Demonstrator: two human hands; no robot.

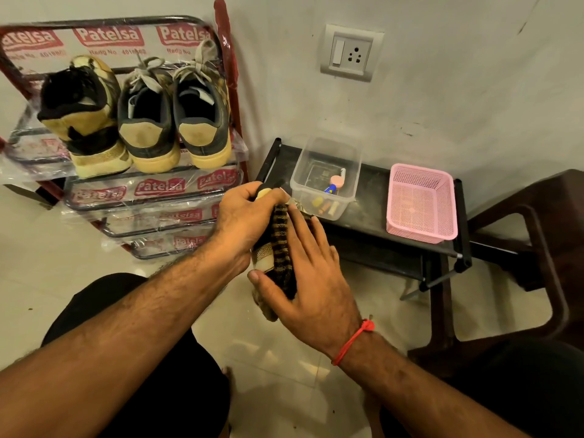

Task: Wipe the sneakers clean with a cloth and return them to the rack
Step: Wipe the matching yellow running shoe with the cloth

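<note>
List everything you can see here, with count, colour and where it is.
sneakers on rack: three, black and tan, top shelf
shoe rack: one, red and black, left by wall
held sneaker: one, tan, between the hands
cloth: one, dark striped, on held sneaker
clear tub: one, on black low shelf
pink basket: one, same shelf, right
wall socket: one, white
left hand: grips sneaker
right hand: flat on cloth

rack (227,99): painted metal tubing, glossy plastic wrap
cloth (282,245): striped woven fabric
basket (422,203): pink perforated plastic
floor (41,248): glossy tile
</note>
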